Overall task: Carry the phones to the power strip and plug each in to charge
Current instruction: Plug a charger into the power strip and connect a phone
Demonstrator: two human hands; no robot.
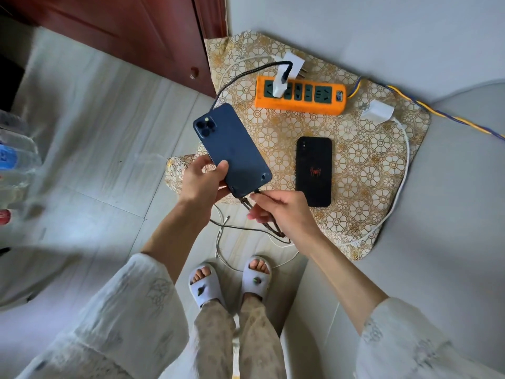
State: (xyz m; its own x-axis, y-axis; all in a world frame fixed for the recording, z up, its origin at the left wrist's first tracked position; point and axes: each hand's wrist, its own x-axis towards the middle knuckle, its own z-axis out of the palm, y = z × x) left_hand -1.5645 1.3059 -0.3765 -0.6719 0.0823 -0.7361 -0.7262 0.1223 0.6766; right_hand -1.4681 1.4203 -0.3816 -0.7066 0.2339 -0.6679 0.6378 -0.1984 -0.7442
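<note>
Slippers (229, 283), tiled floor (109, 138), floral cloth (355, 165)

Floral mat (363, 170), beige w/ gold pattern, lies on a grey surface at right, its near-left corner hanging over the edge. Tiled floor (109, 170) at left and centre. Red-brown wooden door (131, 31) at top left, w/ small round knob (193, 70) near its lower edge. Clear plastic bottles (13, 160) at far left, blurred. White slippers (229, 283) at bottom centre, side by side on the tiles.
</note>
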